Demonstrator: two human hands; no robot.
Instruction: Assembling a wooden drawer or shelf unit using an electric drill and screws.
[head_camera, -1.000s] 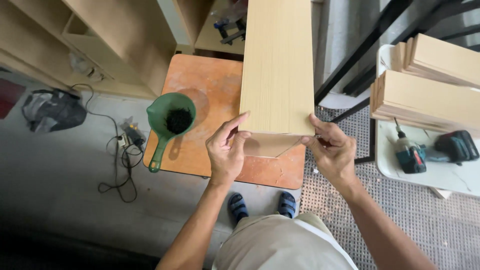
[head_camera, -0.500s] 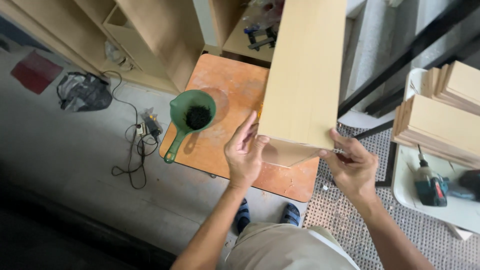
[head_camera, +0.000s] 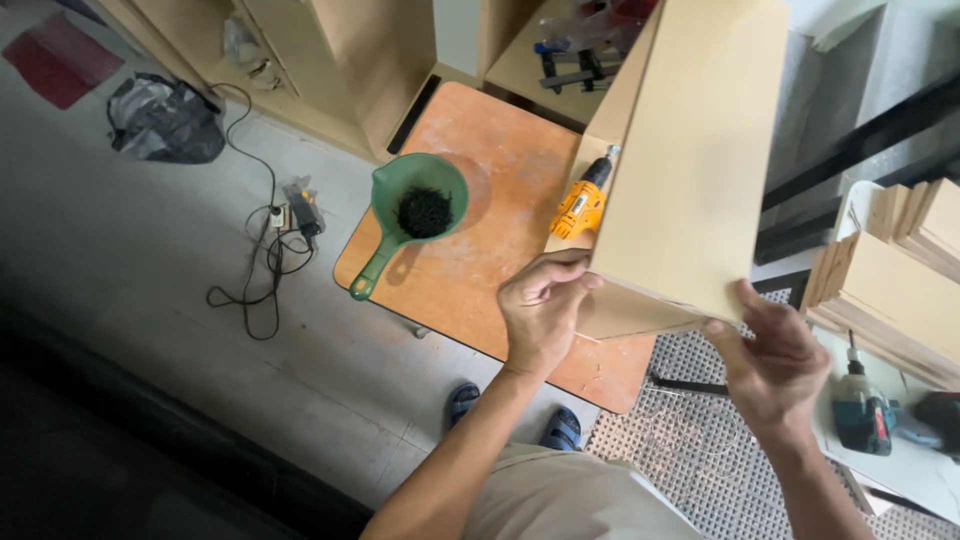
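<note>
**A:** What is nearest the camera?

**B:** The person's beige-clad lap, and below it two feet in blue sandals (head_camera: 515, 418) on the grey floor (head_camera: 150, 300). To the right lies a metal mesh mat (head_camera: 690, 455).

**A:** And the hands?

**B:** Both hold a pale wooden box panel (head_camera: 690, 160) by its near end. The left hand (head_camera: 540, 312) grips the near left corner, fingers curled over the edge. The right hand (head_camera: 765, 355) pinches the near right corner, thumb on the face and fingers beneath. Neither is free.

**A:** Where does the panel sit?

**B:** It is tilted over the right part of an orange desk (head_camera: 480, 250), stretching away from the person toward the top of the view. I cannot tell whether its far end rests on anything.

**A:** What lies on the desk?

**B:** A green scoop (head_camera: 405, 215) with a long handle, holding a dark heap of small pieces, near the left edge. A yellow cordless drill (head_camera: 582, 205) lies just beside the panel's left side, partly hidden by it.

**A:** Farther out?

**B:** Left, on the floor, a power strip with black cable (head_camera: 270, 250), and beyond it a dark bag (head_camera: 165, 120). Right, a stack of wooden boards (head_camera: 890, 280) and a green drill (head_camera: 862, 410) on a white surface. At the far side stand wooden cabinets (head_camera: 350, 50), with clamps (head_camera: 580, 65) on a shelf.
</note>
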